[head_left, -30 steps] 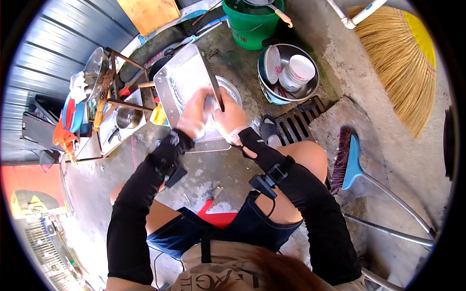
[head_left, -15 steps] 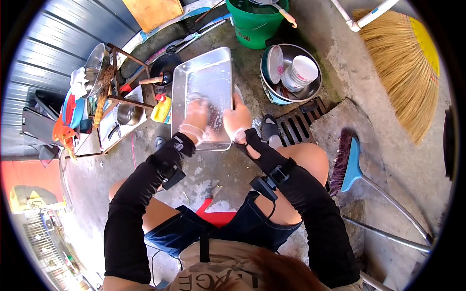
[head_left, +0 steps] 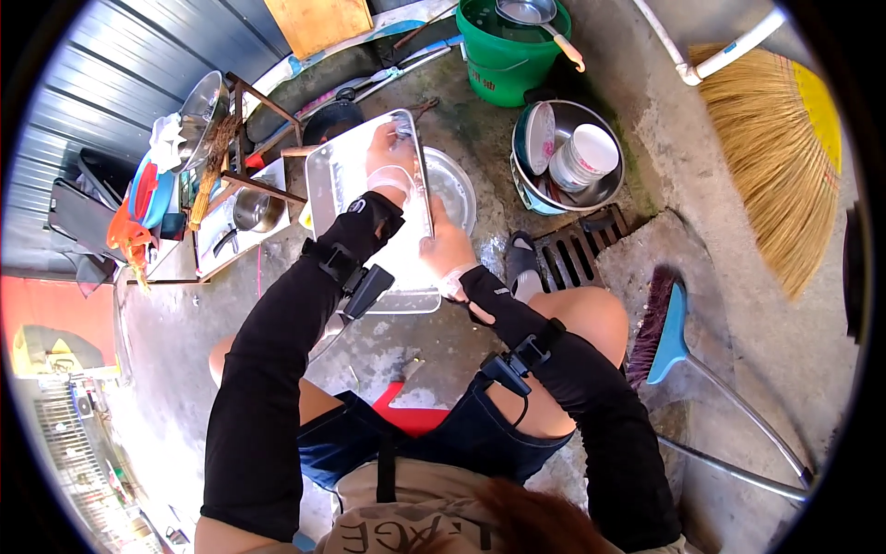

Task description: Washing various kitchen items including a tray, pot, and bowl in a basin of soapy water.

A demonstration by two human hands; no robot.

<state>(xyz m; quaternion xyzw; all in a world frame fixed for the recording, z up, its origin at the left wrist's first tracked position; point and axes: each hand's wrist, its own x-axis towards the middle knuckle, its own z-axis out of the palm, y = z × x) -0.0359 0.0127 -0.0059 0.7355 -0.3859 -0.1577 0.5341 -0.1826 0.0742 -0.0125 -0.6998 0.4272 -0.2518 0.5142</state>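
A rectangular metal tray (head_left: 337, 185) lies tilted over a round metal basin (head_left: 457, 185) on the wet concrete floor. My left hand (head_left: 389, 157) reaches far into the tray, pressed on its inner surface near the far end; whether it holds a scrubber I cannot tell. My right hand (head_left: 447, 247) grips the tray's right rim near the front. Both arms wear black sleeves with small devices strapped at the wrists.
A green bucket (head_left: 508, 55) with a ladle stands at the back. A metal bowl (head_left: 577, 157) holds dishes and a white cup. A floor drain grate (head_left: 577, 245), a blue-handled brush (head_left: 664, 323) and a straw broom (head_left: 766, 138) lie right. A rack of kitchenware (head_left: 212, 175) stands left.
The tray has dropped flatter toward me. My left hand has slid from the tray's near edge up to its far end, while my right hand stays on the right rim.
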